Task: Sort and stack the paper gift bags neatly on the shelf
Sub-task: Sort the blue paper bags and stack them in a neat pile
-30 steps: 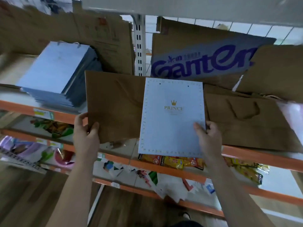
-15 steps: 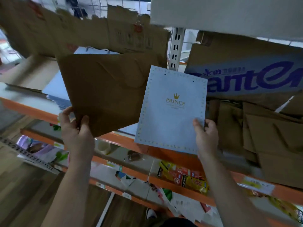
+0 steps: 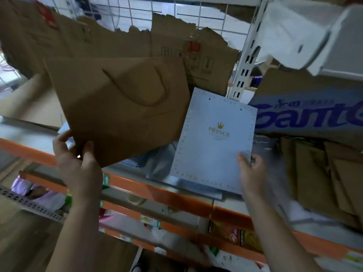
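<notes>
Down at the bottom, both forearms are reaching up from the frame edge. The left hand (image 3: 78,163) is gripping the lower corner of a brown paper gift bag (image 3: 121,107), with the thumb lying on the front face and the fingers curling behind it. The bag is hanging tilted in the air over the left part of the shelf, and its twisted handle is lying flat against its face.

The right hand (image 3: 250,173) is pinching the lower right edge of a pale blue gift bag (image 3: 212,146), thumb in front and fingers tucked behind. That bag is carrying a gold crown and the word PRINCE. It is standing nearly upright with its bottom edge down by the orange front rail of the shelf (image 3: 176,195). The two bags are sitting edge to edge, and I cannot tell whether they are touching.

Below the rail, snack packets (image 3: 233,235) are showing on a lower level. On the shelf board, something grey-blue and blurred is lying between the two bags. To the right, a heap of flat brown bags (image 3: 324,173) is leaning every which way.

Behind that, a cardboard panel with big blue lettering (image 3: 306,118) is standing against the back. A torn cardboard sheet (image 3: 176,46) is lining the left side. A white slotted upright (image 3: 243,69) is rising between them, and a wire grid (image 3: 196,14) is showing above.
</notes>
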Demonstrator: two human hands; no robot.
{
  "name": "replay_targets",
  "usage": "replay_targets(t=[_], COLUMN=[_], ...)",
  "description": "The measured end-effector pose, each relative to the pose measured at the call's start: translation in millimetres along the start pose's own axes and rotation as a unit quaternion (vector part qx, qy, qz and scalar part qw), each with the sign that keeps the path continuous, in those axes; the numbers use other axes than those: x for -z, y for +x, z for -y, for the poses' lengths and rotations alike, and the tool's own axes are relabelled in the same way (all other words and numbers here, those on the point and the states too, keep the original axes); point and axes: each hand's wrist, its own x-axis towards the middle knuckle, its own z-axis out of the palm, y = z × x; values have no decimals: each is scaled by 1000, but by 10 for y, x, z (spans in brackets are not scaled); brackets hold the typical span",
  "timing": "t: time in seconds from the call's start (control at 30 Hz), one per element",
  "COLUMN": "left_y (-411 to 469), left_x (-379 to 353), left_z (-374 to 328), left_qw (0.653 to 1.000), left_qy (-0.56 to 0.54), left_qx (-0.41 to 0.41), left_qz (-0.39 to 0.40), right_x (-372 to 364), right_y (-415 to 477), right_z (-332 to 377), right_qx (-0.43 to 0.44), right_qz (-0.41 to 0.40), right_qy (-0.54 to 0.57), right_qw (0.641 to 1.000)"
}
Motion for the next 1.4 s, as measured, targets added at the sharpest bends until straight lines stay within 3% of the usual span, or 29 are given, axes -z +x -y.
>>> replay_targets(t=[0.33,0.57,0.93,1.17,1.4], left_y=[752,822,783,777,765], left_x=[237,283,313,294,284], left_z=[302,403,345,346,367], left_qw=[995,993,995,995,995], left_qy=[-41,-47,-60,-78,-87], left_qx=[-14,-6,6,12,8], left_qz=[86,106,76,57,52], right_x=[-392,-362,-208,-358,-422], right_y=[-453,-621,-656,-580,-650], right_z=[37,47,81,195,243], right_qx=[-32,-44,-35,1,62], right_qz=[-121,-132,-129,-14,29], right_qy=[-57,-147,-258,-155,-164], right_qw=[990,979,957,988,984])
